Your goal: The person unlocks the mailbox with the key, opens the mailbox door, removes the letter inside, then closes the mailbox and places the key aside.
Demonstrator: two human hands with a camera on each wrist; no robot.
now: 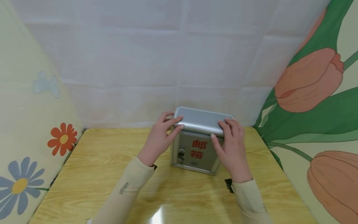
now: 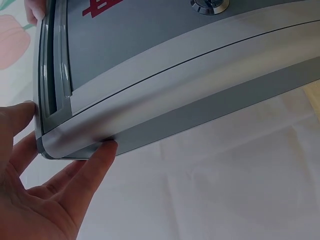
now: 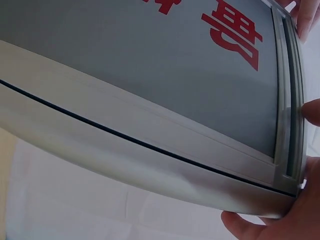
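A silver-grey metal mailbox with red characters on its front door stands upright on the wooden table, close to the back wall. A small lock with keys hanging from it is on the door's left side. My left hand holds the mailbox's upper left corner, thumb along the front top edge, fingers over the top and side. At the upper right corner, my right hand grips it the same way. In the left wrist view, a chrome lock shows on the door. The mailbox's back is hidden.
The wood-grain table ends at a white cloth backdrop just behind the mailbox. Flower-printed panels flank it, the left panel with daisies and the right panel with large tulips.
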